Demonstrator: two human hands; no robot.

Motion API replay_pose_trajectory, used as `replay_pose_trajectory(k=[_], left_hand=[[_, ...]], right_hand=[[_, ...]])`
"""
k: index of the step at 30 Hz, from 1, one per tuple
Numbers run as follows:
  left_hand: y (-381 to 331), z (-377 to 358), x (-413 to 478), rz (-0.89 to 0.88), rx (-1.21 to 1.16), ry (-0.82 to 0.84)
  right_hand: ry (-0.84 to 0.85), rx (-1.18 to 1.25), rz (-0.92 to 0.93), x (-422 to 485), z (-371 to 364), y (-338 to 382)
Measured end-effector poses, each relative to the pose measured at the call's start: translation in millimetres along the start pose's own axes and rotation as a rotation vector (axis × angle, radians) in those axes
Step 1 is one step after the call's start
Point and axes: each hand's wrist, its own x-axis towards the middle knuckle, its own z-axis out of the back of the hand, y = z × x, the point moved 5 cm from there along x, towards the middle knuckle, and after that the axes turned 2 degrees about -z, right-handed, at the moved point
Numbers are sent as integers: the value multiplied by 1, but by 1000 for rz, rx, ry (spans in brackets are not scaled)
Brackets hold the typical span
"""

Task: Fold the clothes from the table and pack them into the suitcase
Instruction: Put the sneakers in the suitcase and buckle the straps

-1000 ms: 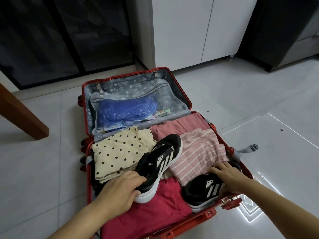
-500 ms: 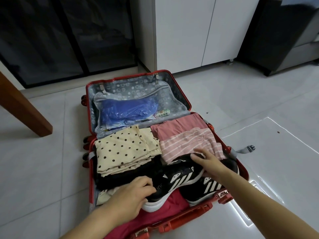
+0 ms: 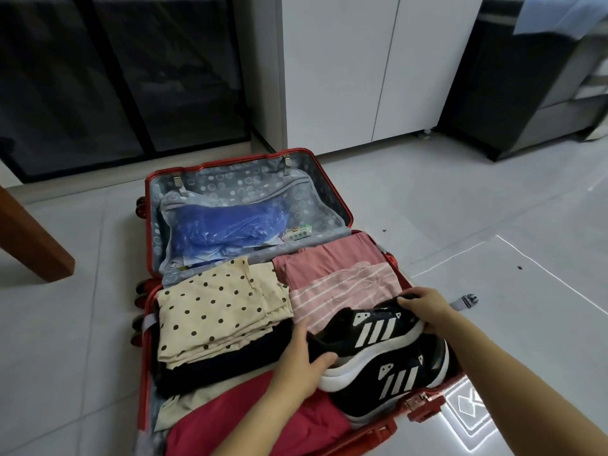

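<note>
Left hand (image 3: 301, 358) and right hand (image 3: 426, 307) are gripping the white-striped upper black shoe (image 3: 371, 330) at four o'clock inside the open red suitcase (image 3: 230, 161), beside folded clothes (image 3: 217, 311).

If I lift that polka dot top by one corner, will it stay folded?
Probably not: the polka dot top looks thin and loosely layered, so it likely flops open. It seems light; its wrinkled edges suggest little stiffness.

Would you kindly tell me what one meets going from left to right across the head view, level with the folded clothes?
A brown wooden furniture leg, cream black-dotted folded garment, pink white-striped folded garment, grey plastic strap buckle.
</note>
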Motion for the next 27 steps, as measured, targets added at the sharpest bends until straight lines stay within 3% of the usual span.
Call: replay_pose_trajectory(k=[3, 8, 11, 16, 23, 27], left_hand=[[14, -1, 19, 149, -98, -76], [18, -12, 36, 283, -164, -61], [21, -25, 33, 296, -189, 12], [26, -34, 37, 286, -241, 55], [31, -41, 35, 161, -166, -77], [20, -46, 20, 67, -196, -146]], right_hand=[[-13, -351, -34, -2, 3, 14], [19, -391, 142, -1, 0, 26], [-93, -573, 219, -7, 3, 22], [-190, -806, 114, -3, 20, 23], [-277, -518, 181, -4, -6, 1], [-208, -398, 206, -5, -6, -10]])
